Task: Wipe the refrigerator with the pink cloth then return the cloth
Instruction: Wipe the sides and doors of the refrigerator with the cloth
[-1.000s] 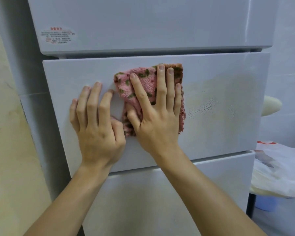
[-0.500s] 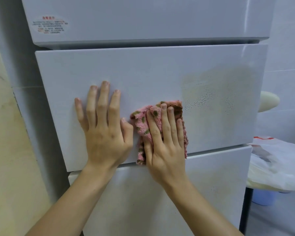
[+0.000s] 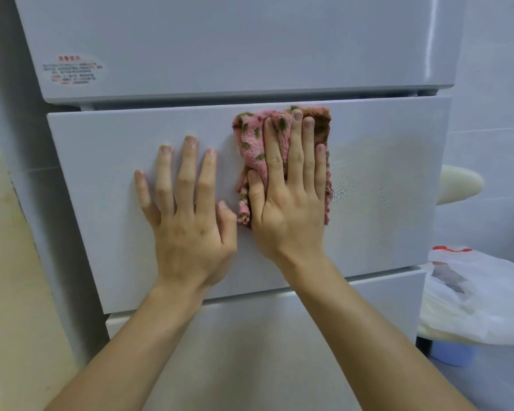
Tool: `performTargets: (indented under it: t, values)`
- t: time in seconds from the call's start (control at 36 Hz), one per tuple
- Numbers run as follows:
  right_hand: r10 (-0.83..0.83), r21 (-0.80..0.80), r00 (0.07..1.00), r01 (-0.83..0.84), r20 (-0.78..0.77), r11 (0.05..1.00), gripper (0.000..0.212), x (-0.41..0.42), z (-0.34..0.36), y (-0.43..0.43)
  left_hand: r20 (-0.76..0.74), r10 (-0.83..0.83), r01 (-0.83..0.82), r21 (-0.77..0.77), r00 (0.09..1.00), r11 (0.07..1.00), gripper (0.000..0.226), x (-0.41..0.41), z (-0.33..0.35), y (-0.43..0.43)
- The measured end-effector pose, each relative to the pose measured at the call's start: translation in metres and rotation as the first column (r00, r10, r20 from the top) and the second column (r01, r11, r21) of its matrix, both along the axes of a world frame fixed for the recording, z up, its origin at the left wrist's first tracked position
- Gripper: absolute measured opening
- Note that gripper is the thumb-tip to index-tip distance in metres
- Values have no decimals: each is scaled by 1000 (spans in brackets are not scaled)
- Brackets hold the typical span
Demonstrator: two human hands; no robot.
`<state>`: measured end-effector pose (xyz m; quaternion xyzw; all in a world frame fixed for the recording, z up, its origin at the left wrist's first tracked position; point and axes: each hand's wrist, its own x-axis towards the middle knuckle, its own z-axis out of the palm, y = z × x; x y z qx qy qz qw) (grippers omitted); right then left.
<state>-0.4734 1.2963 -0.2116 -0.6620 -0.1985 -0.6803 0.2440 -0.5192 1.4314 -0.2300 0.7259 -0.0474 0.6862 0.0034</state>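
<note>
On the middle drawer front (image 3: 101,173): the pink cloth (image 3: 251,137), bunched, lies against the panel just under its top edge, beneath the right hand.
Right hand (image 3: 288,203): fingers straight and close together; palm and thumb press the cloth to the refrigerator (image 3: 220,48); nothing pinched.
Left hand (image 3: 190,221): fingers spread, flat on the bare panel just beside the cloth.
Step in hand: wiping the middle panel, by judgement.
Technique: even palm pressure and overlapping strokes; work rightward over the dull speckled patch (image 3: 365,185), which looks unwiped; brace with the left hand so the drawer does not shift; spread the cloth for fuller contact.
Sticker (image 3: 73,69): oval label on the upper door, with a red heading and small print, too blurred to read.
Plastic bag (image 3: 481,292): red marking at its top, unreadable.
Brand: none visible.
</note>
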Motion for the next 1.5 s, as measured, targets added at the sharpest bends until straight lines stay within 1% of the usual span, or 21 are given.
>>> performTargets:
  t: [0.17,0.28,0.42,0.56,0.72,0.81,0.92,1.0,1.14,1.22,1.36,1.44,1.5]
  values:
    - [3,-27,999,-4,-37,1000,56,2,-44,-14,30,0,0,5,1000,1000,68,8,-8,-9]
    - [-15,-86,996,7,-93,996,57,4,-73,-32,15,-5,5,-2,1000,1000,67,10,-12,-14]
    - [5,-117,996,-16,-93,993,57,4,-86,-44,14,5,-5,17,1000,1000,60,11,-15,-12]
    - [37,-71,994,-45,-107,996,53,1,-70,-41,23,52,-53,32,998,998,60,14,-14,-13]
    - [-22,-3,999,22,-38,1000,54,10,12,-39,32,125,-126,44,992,991,63,14,-11,-17]
    - [-38,5,999,38,-9,999,53,12,24,-41,45,130,-131,39,991,991,64,14,-9,-18]
    - [-71,-12,997,71,-16,997,53,14,3,-46,60,121,-123,16,991,992,64,15,-7,-22]
    - [-92,-10,995,92,-42,996,53,15,-30,-50,64,106,-107,20,992,994,64,18,-10,-23]
    - [-67,-20,992,66,-105,998,52,15,-91,-58,80,115,-116,13,990,993,65,21,-12,-24]
    - [-56,-38,990,52,-133,998,53,14,-102,-62,73,105,-106,4,992,994,65,21,-13,-25]
    - [-54,-73,987,44,-148,996,58,11,-80,-66,52,103,-104,12,993,995,62,18,-12,-26]
    - [-17,-39,992,13,-126,999,65,12,-45,-64,39,109,-111,40,993,993,59,15,-7,-32]
    - [-13,0,995,13,-99,1000,65,14,-22,-60,46,74,-77,82,996,994,56,14,0,-38]
